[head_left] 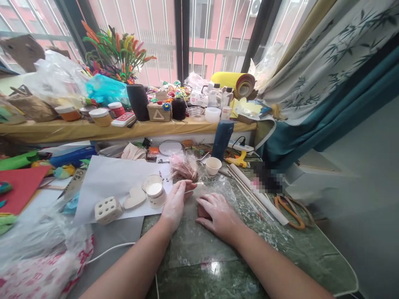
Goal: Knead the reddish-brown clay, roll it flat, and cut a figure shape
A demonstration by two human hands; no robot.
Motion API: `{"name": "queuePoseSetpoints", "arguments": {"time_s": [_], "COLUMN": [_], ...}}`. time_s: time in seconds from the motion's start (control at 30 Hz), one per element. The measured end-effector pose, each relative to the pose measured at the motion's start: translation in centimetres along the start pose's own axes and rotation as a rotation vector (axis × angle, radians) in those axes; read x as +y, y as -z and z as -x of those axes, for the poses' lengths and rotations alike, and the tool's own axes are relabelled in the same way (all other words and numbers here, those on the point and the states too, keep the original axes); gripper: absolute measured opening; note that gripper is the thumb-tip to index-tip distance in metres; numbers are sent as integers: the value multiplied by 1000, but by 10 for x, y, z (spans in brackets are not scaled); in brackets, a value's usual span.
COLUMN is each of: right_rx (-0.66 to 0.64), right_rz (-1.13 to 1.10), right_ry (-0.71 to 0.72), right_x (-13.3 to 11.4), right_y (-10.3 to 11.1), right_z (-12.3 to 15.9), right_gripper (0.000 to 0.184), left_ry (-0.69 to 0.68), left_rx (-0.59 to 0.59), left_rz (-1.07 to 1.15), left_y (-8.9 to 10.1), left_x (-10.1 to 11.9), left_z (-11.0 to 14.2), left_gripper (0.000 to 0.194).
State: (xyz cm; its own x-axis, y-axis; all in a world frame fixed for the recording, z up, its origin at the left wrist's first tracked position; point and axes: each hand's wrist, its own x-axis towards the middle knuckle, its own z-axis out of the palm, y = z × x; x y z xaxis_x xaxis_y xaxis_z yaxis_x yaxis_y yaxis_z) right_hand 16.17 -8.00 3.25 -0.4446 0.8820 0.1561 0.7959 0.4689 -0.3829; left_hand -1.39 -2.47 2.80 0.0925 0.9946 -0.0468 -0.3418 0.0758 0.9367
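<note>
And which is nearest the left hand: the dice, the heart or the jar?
The jar with white contents, right beside the left hand; the heart and dice lie farther left.

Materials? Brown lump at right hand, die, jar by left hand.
Brown lump: possibly clay; dull, reddish-brown surface, mostly hidden by the right hand.
Die: likely clay or plaster; matte off-white, softly rounded edges, dark pits for dots.
Jar by the left hand: clear glass or plastic, can't tell which; smooth, see-through wall around white contents.
</note>
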Motion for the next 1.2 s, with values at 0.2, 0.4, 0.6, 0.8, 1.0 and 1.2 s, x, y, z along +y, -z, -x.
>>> {"name": "queuePoseSetpoints", "arguments": {"time_s": [0.2, 0.4, 0.6, 0.8, 1.0, 1.2], "right_rx": [32, 74, 93, 223, 231, 251], "right_rz": [-45, -19, -71, -149, -156, -448], "right_ry": [26, -105, -72, -9, 160, -112], "right_x": [6, 7, 1, 0, 1, -1], "right_y": [2, 2, 7, 13, 21, 16], "right_z": [5, 2, 0, 7, 29, 43], "right_gripper": [73, 62, 48, 47, 35, 14], "left_ry": [7, 4, 7, 1, -23, 26], "left_rx": [-2, 1, -12, -22, -119, -74], "left_rz": [15, -1, -26, -88, -258, -154], "left_y": [-1, 0, 3, 2, -2, -2], "left_x": [1, -1, -3, 2, 6, 4], "left_z": [0, 1, -4, -3, 7, 1], "left_gripper": [42, 40, 49, 46, 40, 43]}}
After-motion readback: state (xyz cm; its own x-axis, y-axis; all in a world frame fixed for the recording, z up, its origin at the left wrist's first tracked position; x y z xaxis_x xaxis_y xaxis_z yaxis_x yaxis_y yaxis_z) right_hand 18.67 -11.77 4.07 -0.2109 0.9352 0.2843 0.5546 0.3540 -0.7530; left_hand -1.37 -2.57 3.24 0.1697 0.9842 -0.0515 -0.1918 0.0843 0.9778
